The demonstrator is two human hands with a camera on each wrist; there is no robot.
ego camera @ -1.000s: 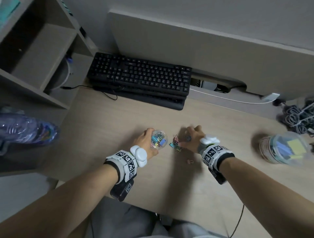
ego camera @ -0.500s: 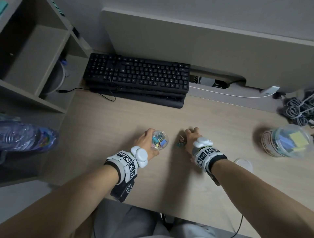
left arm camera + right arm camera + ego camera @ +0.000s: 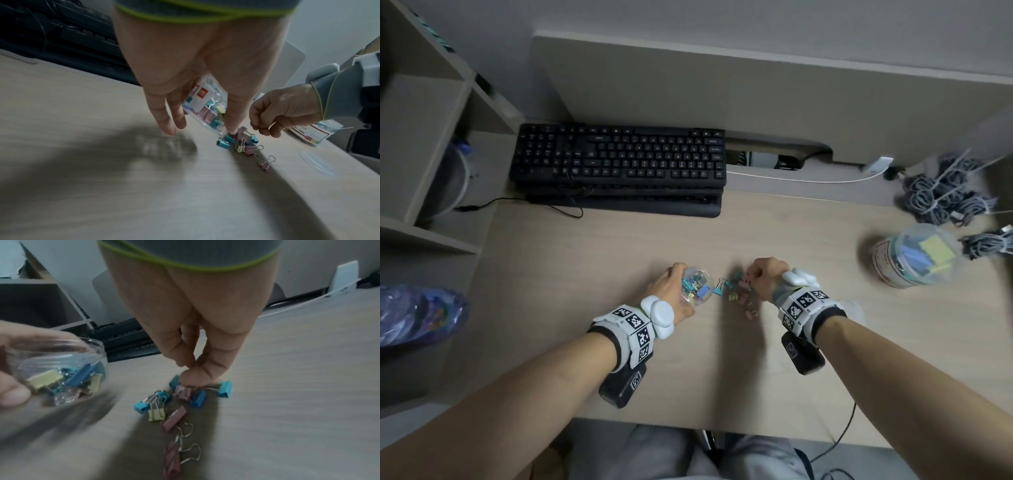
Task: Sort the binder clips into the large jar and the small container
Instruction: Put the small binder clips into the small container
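My left hand (image 3: 671, 284) grips the small clear container (image 3: 697, 286), tilted with its mouth toward the pile and several coloured clips inside (image 3: 61, 379). Just right of it, a loose pile of small binder clips (image 3: 736, 291) in teal, pink and yellow lies on the desk. My right hand (image 3: 767, 277) hovers over the pile with fingers bunched, the fingertips (image 3: 193, 378) pinching the wire handles of a pink clip (image 3: 184, 393). The large jar (image 3: 914, 255) stands far right, open, with bigger blue and yellow clips inside.
A black keyboard (image 3: 619, 164) lies at the back of the desk. Bundled grey cables (image 3: 941, 192) sit behind the large jar. A clear round lid (image 3: 316, 162) lies flat near my right wrist. A blue plastic bag (image 3: 414, 315) is off the desk's left edge.
The left hand still holds the small container beside the pile. My right hand has stayed at the pile and its fingers have bunched down onto the clips.
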